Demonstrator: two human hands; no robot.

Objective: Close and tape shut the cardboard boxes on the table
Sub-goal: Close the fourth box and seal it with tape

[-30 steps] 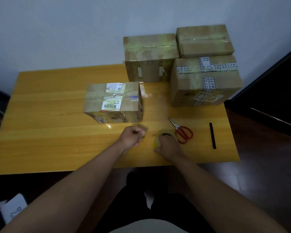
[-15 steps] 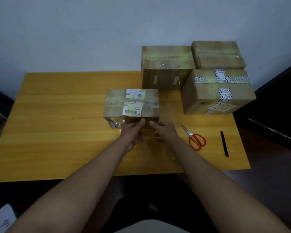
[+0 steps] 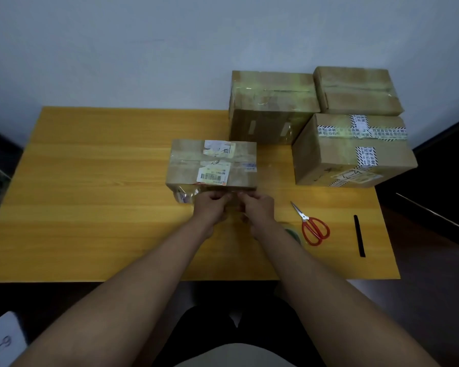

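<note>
pressing at the near face of the small box point(image 3: 212, 162), your left hand point(image 3: 210, 207) and right hand point(image 3: 257, 207) curl their fingers; what they pinch, i cannot tell. a tape roll point(image 3: 293, 233) and red scissors point(image 3: 314, 229) lie at three o'clock of your hands, with three taped boxes point(image 3: 270, 107) toward one o'clock.

Scissors point(image 3: 313, 226) right of near box point(image 3: 212, 162), three boxes point(image 3: 353, 152) behind.

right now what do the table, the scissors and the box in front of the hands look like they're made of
Table: wood or wood-look laminate, yellow-orange, faint grain lines, slight sheen.
Scissors: pale metal blades, red handles that look plastic.
Box: brown cardboard, matte, with paper labels and glossy clear tape that glints at its near left corner.
</note>
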